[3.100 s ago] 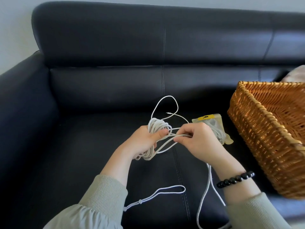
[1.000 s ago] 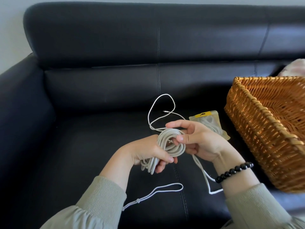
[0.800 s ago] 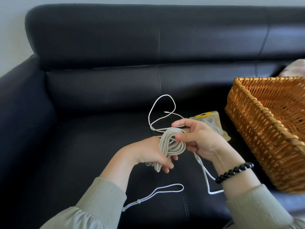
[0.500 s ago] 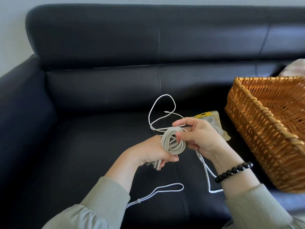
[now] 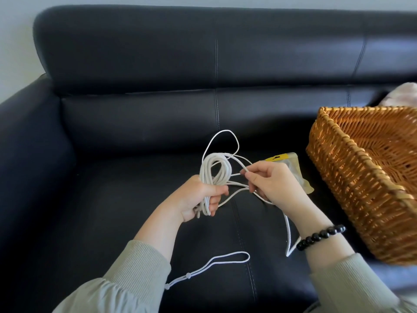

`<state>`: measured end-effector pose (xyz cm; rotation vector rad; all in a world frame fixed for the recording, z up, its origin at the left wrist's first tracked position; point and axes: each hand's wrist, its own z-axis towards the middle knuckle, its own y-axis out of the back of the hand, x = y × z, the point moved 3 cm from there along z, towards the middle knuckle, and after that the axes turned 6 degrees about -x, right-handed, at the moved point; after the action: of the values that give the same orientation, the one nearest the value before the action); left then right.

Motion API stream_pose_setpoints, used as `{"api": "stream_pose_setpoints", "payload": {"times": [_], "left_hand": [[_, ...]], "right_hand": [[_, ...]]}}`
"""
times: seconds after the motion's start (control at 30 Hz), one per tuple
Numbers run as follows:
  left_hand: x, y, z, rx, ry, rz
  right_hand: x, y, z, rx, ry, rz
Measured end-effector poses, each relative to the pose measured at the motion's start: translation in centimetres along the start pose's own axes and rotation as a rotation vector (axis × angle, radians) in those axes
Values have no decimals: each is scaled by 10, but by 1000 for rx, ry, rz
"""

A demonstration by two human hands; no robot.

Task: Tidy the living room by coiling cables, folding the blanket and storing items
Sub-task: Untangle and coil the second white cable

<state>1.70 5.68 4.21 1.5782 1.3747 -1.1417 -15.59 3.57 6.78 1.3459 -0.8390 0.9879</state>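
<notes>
Clamps a coiled white cable (image 5: pixel 215 170) in the left hand (image 5: pixel 198 197), with loops rising above the fist. Pinches loose strands just right of that fist between right hand (image 5: pixel 268 184) thumb and forefinger. Looks light, limp and springy; likely unwinds if released. Best held across the gathered middle, at the fist.

- wicker basket (image 5: pixel 361 199): right side cut off by the frame edge.
- pale fabric (image 5: pixel 404 96) behind it: blurred, mostly hidden by the basket rim, cropped at the right; kind cannot be told.
- clear pouch (image 5: pixel 291 163), yellow header: partly behind the right hand (image 5: pixel 270 184); contents unreadable.
- white cable (image 5: pixel 214 170): lower loops of the coil hidden inside the left hand (image 5: pixel 196 197).
- sofa (image 5: pixel 135 109): cropped left, right and bottom.
</notes>
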Motion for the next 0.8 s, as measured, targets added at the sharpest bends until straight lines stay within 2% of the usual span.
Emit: {"api": "stream_pose_setpoints", "payload": {"times": [0.13,0.4,0.53,0.8], "left_hand": [[1,1,3,-110,-20,-77],[1,-7,4,-221,-83,-293],[-1,-3,5,-333,-71,-388],[1,2,7,-441,-13,-654]], "right_hand": [[1,-3,-1,-16,44,-117],[7,-13,-6,-10,165,-323],[8,-16,-9,22,179,-384],[10,-26,-17,104,200,-543]]}}
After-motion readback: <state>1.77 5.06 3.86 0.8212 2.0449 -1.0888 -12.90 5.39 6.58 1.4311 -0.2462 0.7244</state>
